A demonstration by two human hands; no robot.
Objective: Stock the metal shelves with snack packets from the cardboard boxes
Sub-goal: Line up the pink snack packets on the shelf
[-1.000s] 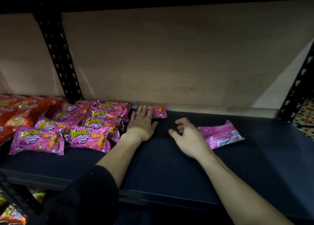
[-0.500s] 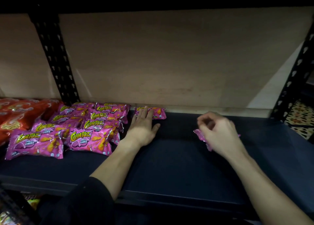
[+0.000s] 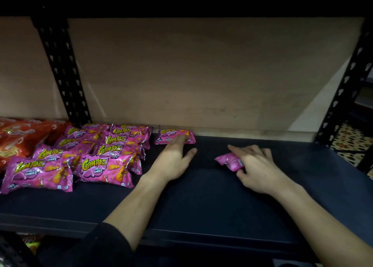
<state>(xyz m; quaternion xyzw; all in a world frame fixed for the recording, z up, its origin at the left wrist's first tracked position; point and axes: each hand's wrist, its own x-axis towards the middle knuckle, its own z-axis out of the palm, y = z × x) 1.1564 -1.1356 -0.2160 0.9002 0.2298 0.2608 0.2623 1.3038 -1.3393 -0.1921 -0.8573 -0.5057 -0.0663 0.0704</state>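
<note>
Head view: both forearms reach forward over the dark metal shelf (image 3: 201,202), set apart from each other.
Left hand pose: the left hand (image 3: 173,162) lies palm down, fingers straight and pointing toward the back board (image 3: 201,75), thumb spread to the right.
Right hand pose: the right hand (image 3: 260,170) is palm down and angled leftward, index finger stretched out.
Hidden or dim: much of the held packet sits under the right hand's fingers, and its print is too blurred to read. The dark sleeve (image 3: 105,248) is cut off at the bottom edge. The lower-shelf packets (image 3: 30,242) barely show.
Left grip: spread flat, fingertips resting on the lone pink packet (image 3: 167,134) at the shelf's back edge, clasping nothing.
Right grip: closed on a pink snack packet (image 3: 228,160), fingers over it, thumb tucked at its near edge; whether it touches the shelf I cannot tell.
Stock: the pile of Corntoz packets (image 3: 105,158) lies left of the left hand, with orange packets (image 3: 18,139) at far left.
</note>
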